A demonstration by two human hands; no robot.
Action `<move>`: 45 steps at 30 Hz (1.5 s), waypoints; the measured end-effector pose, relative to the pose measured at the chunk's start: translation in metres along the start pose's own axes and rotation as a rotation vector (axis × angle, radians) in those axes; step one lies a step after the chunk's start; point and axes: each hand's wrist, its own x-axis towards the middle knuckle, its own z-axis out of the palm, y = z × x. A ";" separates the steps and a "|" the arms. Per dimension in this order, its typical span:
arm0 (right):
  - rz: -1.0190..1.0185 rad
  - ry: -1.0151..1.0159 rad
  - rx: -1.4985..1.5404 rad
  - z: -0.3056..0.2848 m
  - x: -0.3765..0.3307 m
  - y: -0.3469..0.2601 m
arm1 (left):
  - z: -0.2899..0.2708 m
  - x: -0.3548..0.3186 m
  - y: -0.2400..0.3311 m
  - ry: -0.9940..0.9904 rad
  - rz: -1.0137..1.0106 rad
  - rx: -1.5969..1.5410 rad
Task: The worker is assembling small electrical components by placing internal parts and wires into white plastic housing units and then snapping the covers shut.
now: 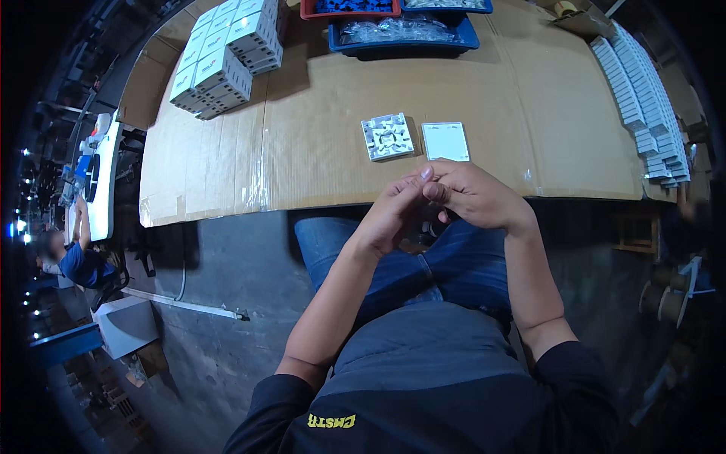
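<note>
One square base [387,138] of white moulded plastic, with rounded relief inside, is set in the near half of the cardboard-covered tabletop [318,151]; one flat, smooth white plate [445,141] is laid just beside it, to the right. At the near edge, the left hand [397,208] and right hand [478,198] are brought together, fingers curled — whether anything is held cannot be told. By the far edge, one red bin [355,15] and two blue bins [404,50] are placed — the far left corner is occupied by stacked white boxes [219,69].

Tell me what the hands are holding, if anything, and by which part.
It can't be told: the left hand and right hand are close together and could hide something small between them.
</note>
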 end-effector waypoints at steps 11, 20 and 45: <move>-0.054 0.057 -0.274 0.023 -0.002 -0.043 | -0.006 -0.036 -0.011 -0.031 0.133 0.009; 0.194 -0.011 -0.007 0.020 0.010 -0.057 | -0.005 -0.038 -0.002 -0.001 0.129 -0.023; 0.038 0.932 -0.787 -0.330 0.187 0.092 | -0.098 0.054 -0.033 -0.347 -0.228 -0.322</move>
